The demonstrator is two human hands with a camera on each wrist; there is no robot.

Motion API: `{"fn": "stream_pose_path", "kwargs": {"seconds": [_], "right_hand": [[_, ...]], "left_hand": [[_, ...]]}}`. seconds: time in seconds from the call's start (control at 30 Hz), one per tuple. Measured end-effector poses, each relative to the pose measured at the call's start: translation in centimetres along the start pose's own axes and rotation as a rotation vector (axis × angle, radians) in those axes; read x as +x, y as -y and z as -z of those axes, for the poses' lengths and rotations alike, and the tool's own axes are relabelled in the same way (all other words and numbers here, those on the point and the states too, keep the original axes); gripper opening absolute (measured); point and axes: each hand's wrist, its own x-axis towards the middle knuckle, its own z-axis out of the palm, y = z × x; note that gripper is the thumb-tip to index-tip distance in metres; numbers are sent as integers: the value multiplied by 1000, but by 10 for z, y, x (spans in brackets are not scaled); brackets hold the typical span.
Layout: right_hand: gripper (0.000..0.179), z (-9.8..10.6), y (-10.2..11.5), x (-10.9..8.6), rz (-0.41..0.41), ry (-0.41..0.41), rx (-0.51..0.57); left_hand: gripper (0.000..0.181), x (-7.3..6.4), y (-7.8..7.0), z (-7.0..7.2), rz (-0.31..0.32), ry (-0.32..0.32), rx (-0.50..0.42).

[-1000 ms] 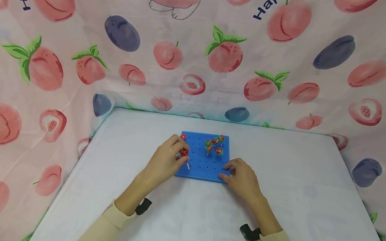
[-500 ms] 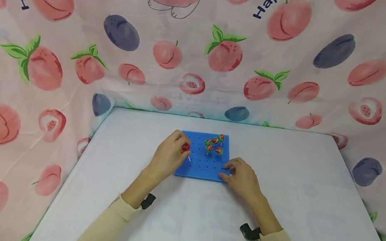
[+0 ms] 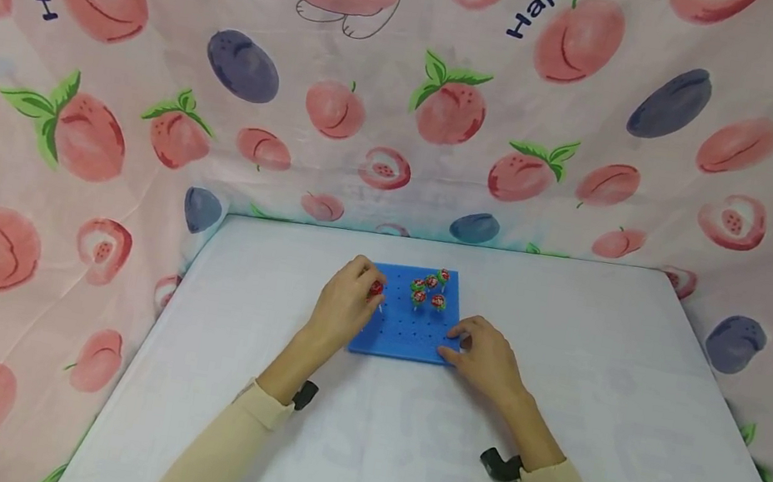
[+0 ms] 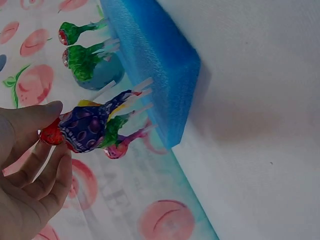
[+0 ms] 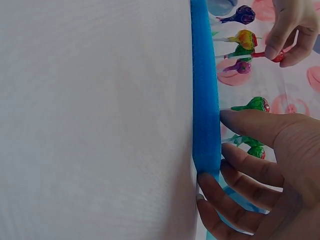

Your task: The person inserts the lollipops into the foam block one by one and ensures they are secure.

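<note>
A thick blue foam board [image 3: 409, 337] with rows of small holes lies on the table. My left hand [image 3: 346, 302] pinches a red-wrapped lollipop [image 5: 278, 56] by its head above the board's left side, the white stick pointing to the board. In the left wrist view a purple lollipop [image 4: 84, 131] partly covers the held one. Whether the held stick touches the board is unclear. My right hand [image 3: 487, 360] holds the board's right edge near the front corner, thumb on the top face and some fingers at the side.
Several green-and-red lollipops [image 3: 419, 298] stand upright in the board's back right part. A yellow lollipop [image 5: 245, 39] and a pink-purple one [image 5: 242, 66] stand on the left side, hidden by the left hand in the head view. White cloth [image 3: 580, 407] covers the table.
My left hand has moved a little away from me and to the right with the red lollipop, whose stick has come to point more steeply downward. The right hand and board stay still.
</note>
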Motion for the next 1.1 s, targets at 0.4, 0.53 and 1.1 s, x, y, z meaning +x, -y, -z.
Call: {"fn": "stream_pose_path", "kwargs": {"seconds": [0.4, 0.53, 1.1], "right_hand": [[26, 3, 0, -1, 21, -14, 10], [26, 2, -1, 0, 17, -8, 8], [26, 2, 1, -1, 15, -1, 1]], "left_hand": [[20, 8, 6, -15, -1, -9, 57], [19, 8, 7, -19, -10, -2, 69], [19, 9, 10, -31, -24, 4, 84]]}}
